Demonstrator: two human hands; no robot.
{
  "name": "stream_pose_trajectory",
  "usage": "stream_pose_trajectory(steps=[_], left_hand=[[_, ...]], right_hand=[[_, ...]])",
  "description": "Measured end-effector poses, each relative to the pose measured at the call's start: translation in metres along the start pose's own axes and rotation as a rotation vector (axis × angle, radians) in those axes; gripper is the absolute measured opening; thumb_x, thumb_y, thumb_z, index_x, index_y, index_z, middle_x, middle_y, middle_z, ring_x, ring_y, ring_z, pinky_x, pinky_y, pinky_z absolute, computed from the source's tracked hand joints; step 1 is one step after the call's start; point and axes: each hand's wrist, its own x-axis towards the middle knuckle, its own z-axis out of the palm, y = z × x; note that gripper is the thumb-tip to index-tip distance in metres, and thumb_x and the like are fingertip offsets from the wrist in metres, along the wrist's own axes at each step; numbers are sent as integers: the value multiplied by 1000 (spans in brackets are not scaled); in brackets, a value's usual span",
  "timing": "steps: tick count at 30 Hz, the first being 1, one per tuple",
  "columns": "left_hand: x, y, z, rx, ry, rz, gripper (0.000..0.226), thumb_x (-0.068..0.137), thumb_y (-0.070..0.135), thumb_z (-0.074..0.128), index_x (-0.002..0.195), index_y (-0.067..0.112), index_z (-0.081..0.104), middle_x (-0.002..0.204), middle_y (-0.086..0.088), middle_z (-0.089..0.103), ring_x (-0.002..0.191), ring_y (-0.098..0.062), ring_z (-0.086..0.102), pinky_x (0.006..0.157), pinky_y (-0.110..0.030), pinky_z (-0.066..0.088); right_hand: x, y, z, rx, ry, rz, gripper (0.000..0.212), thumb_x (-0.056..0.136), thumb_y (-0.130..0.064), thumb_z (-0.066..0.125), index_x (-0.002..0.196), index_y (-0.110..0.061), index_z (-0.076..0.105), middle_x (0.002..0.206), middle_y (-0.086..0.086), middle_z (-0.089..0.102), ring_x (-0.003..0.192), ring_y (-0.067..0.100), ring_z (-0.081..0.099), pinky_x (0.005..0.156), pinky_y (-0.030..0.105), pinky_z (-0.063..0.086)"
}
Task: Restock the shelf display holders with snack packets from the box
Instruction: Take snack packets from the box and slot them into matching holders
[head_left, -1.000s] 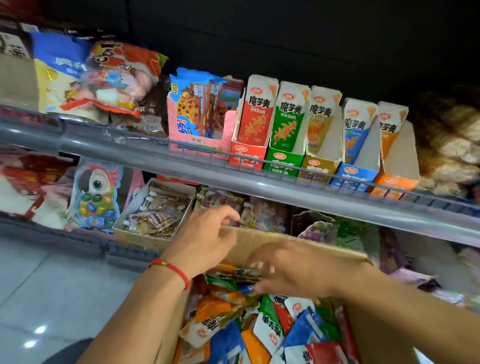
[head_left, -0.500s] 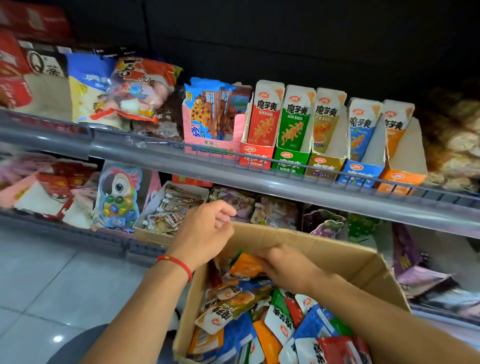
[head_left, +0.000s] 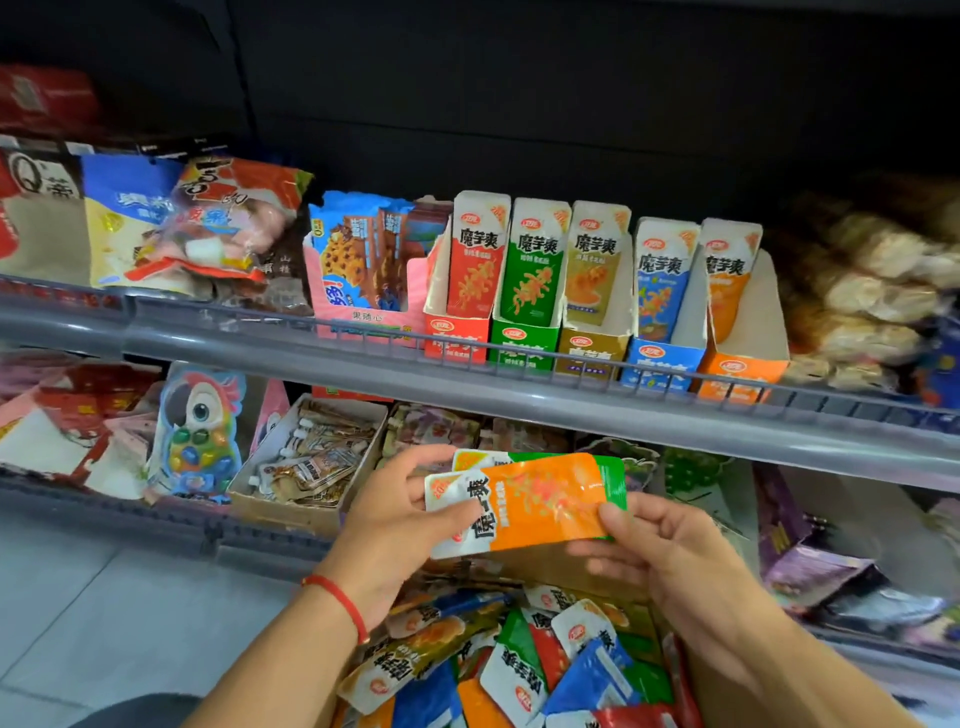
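The left hand (head_left: 400, 519) holds a small stack of snack packets up above the box (head_left: 545, 564). Its thumb lies on the white end of the orange packet (head_left: 530, 501), and its fingers curl round behind, so its grip is clamped on the stack. A green packet (head_left: 613, 475) peeks out from behind the orange one. The right hand (head_left: 670, 551) pinches the other end of the orange packet between thumb and fingers, so its grip is clamped there too. The packets lie sideways, with the white end to the left.

A red string (head_left: 340, 603) goes round the left wrist.

Below the hands, the box is full of loose packets (head_left: 519, 670) in red, green, blue, orange and brown.

On the upper shelf (head_left: 519, 400) five display holders stand in a row: red (head_left: 457, 332), green (head_left: 524, 345), brown (head_left: 592, 353), blue (head_left: 660, 364) and orange (head_left: 737, 374). Each one has a tall card at its back. To the left of them stands a pink cookie box (head_left: 363, 280).

On the lower shelf, a parrot candy pack (head_left: 197, 431) stands near a tray of small sachets (head_left: 311, 457).
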Motion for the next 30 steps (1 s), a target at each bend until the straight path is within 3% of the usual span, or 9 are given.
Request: stream_pose_trajectory(steps=[3,8,14,17,19,22,25,28,30], left_hand=[[4,3,-4,-9,43,38,50,81,-2,80,119,27,65,94,-1,80,92,-23,76,83,-45,61],[5,8,-7,22,-82,70,49,83,-8,75,118,26,68,100,-11,78,95,-31,75,84,-45,60],[6,8,-6,51,-68,51,38,82,-4,77,112,17,71,100,-10,78,94,-27,75,85,-43,61],[7,-1,1,12,-34,-10,31,84,0,78,111,15,72,101,-11,78,96,-29,75,91,-51,58],[8,-6,7,-76,-17,-44,23,88,1,72,109,10,73,102,-17,77,94,-33,73,89,-52,57],[8,-5,14,-326,13,-110,22,94,-5,60,112,2,71,105,-22,76,88,-30,70,79,-47,58],[9,-1,21,-506,7,-156,22,99,-1,54,113,2,71,107,-20,76,91,-28,71,84,-46,59],[8,1,25,-574,-2,-186,24,104,13,51,111,1,70,105,-18,77,85,-22,76,71,-36,61],[7,1,25,-560,-18,-168,22,102,15,54,111,2,70,105,-17,77,87,-20,76,74,-34,59]], right_hand=[[-2,-6,-11,96,52,6,13,89,-10,67,94,3,68,96,22,73,100,42,73,71,32,65],[-12,-10,-18,-9,-6,-14,22,94,-7,62,114,0,68,110,20,76,98,37,75,78,33,63],[-21,-14,-23,-41,131,-214,23,99,-4,57,121,-6,65,106,13,78,95,33,76,78,32,62],[-27,-15,-20,-3,84,-184,24,97,-5,59,120,-6,66,108,14,77,97,34,75,66,27,61],[-29,-9,-15,-20,45,-113,24,94,-9,63,117,-5,69,105,19,77,91,34,72,55,25,50],[-29,5,-3,-16,66,-45,23,89,-9,67,110,1,71,90,26,74,67,26,66,44,23,40],[-28,15,8,-68,145,-20,14,93,-7,68,103,2,73,75,24,72,43,12,58,36,20,39],[-26,20,14,-115,203,-16,16,91,-13,72,99,0,73,73,26,72,41,13,58,34,21,39],[-26,21,17,-125,230,-1,16,91,-16,73,99,-2,74,75,25,73,47,18,61,34,22,40]])
